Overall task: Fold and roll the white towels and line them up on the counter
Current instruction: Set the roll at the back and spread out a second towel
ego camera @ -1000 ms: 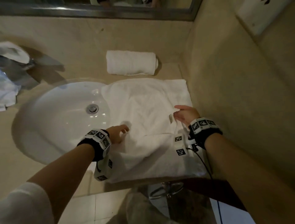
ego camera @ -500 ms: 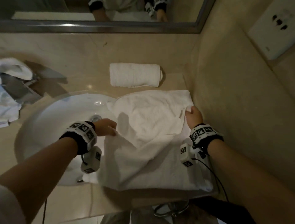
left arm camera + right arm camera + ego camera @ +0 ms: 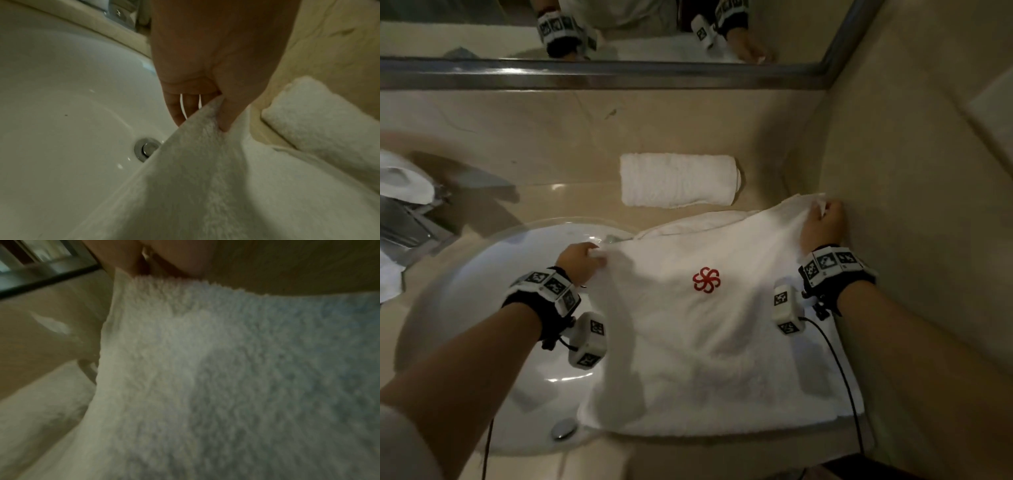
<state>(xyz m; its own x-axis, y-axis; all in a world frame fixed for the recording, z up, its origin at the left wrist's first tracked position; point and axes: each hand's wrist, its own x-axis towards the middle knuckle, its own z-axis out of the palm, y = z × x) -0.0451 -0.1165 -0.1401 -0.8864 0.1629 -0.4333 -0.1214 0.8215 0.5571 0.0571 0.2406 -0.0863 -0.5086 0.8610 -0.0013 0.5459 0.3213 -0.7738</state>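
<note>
Your left hand (image 3: 578, 262) and right hand (image 3: 822, 226) each pinch a corner of the white towel (image 3: 705, 342), centre frame; rolled towel (image 3: 678, 180) above.

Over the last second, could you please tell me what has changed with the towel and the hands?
Both hands carried the towel's near edge away from the person and over itself. The left hand now pinches one corner over the sink; the right hand grips the other by the wall. A red logo now faces up. The rolled towel stayed at the back of the counter.
</note>
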